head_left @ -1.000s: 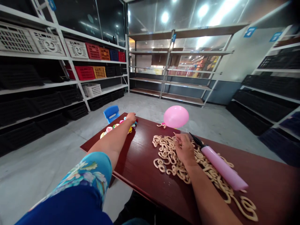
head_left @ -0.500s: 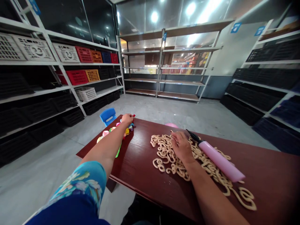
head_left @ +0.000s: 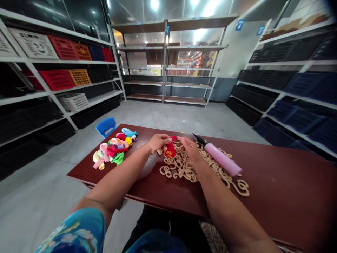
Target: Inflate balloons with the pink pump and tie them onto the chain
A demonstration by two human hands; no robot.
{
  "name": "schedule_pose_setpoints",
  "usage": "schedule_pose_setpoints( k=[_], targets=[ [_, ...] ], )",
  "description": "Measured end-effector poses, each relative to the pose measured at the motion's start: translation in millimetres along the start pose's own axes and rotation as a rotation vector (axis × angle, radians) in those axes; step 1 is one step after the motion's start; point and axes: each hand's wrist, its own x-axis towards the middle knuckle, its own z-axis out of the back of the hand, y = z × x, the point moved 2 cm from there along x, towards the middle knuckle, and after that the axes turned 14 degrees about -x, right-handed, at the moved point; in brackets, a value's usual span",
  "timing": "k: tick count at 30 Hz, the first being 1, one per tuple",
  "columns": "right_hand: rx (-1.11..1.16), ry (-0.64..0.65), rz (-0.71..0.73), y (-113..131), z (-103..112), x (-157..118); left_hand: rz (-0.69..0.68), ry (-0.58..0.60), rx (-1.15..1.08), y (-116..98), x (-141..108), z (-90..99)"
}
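Observation:
A red balloon [head_left: 170, 151] with yellow print hangs limp from the fingers of my left hand [head_left: 158, 142], above the left part of a pile of beige curly strands [head_left: 184, 167]. My right hand [head_left: 190, 149] is beside it over the pile, its fingertips close to the balloon's upper end; whether they grip anything is too small to tell. Right of my right hand, a pink hand pump [head_left: 222, 160] with a black nozzle lies on the strands. A heap of limp, many-coloured balloons [head_left: 112, 149] rests at the table's left end.
The dark red table [head_left: 276, 175] extends to the right. A blue chair [head_left: 105, 127] stands behind its left corner. Metal shelves [head_left: 164, 84] line the back, with racks of crates [head_left: 59, 80] on the left and dark bins [head_left: 268, 96] on the right.
My left hand has come right from the balloon heap to the pile, carrying the red balloon. My right hand has moved close to it. The view has shifted to the right.

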Motion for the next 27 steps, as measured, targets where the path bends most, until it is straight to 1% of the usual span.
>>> schedule_pose_setpoints(
  k=[2, 3, 5, 6, 8, 9, 10, 11, 13, 14, 15, 16, 18, 21, 23, 24, 27],
  targets=[
    [0.094, 0.045, -0.096, -2, -1, 1, 0.039, 0.011, 0.022, 6, -4, -15.4],
    [0.113, 0.034, -0.122, -3, -1, 1, 0.047, 0.017, 0.020, 8, -4, -20.6],
    [0.124, -0.033, -0.140, -3, 0, 3, 0.033, 0.006, -0.020, 11, -5, -26.5],
    [0.129, -0.069, -0.139, -2, 1, 3, 0.008, -0.033, -0.053, 12, -5, -27.4],
    [0.137, -0.130, -0.127, -1, 2, 4, -0.048, -0.167, -0.145, 13, -7, -27.1],
    [0.139, -0.161, -0.116, 1, 3, 5, -0.046, -0.220, -0.204, 13, -9, -27.5],
    [0.137, -0.189, -0.100, 2, 3, 5, 0.001, -0.228, -0.265, 15, -12, -29.4],
    [0.128, -0.216, -0.078, 4, 4, 4, 0.092, -0.184, -0.322, 17, -14, -33.0],
    [0.066, -0.259, -0.011, 8, 7, 3, 0.329, 0.016, -0.405, 19, -20, -44.2],
    [0.005, -0.273, 0.036, 11, 9, 2, 0.426, 0.116, -0.430, 20, -23, -50.1],
    [-0.070, -0.279, 0.091, 14, 12, 1, 0.491, 0.189, -0.452, 20, -25, -55.3],
    [-0.154, -0.277, 0.153, 17, 14, 0, 0.522, 0.235, -0.481, 19, -25, -59.6],
    [-0.304, -0.255, 0.268, 23, 17, -2, 0.542, 0.272, -0.550, 17, -23, -66.2],
    [-0.451, -0.233, 0.373, 26, 19, -3, 0.499, 0.231, -0.635, 17, -16, -72.0],
    [-0.501, -0.247, 0.377, 24, 17, -4, 0.457, 0.218, -0.670, 18, -14, -76.5],
    [-0.516, -0.267, 0.362, 22, 17, -4, 0.449, 0.229, -0.687, 19, -14, -79.4],
    [-0.539, -0.357, 0.314, 17, 16, -5, 0.480, 0.283, -0.743, 22, -15, -87.2]
  ],
)
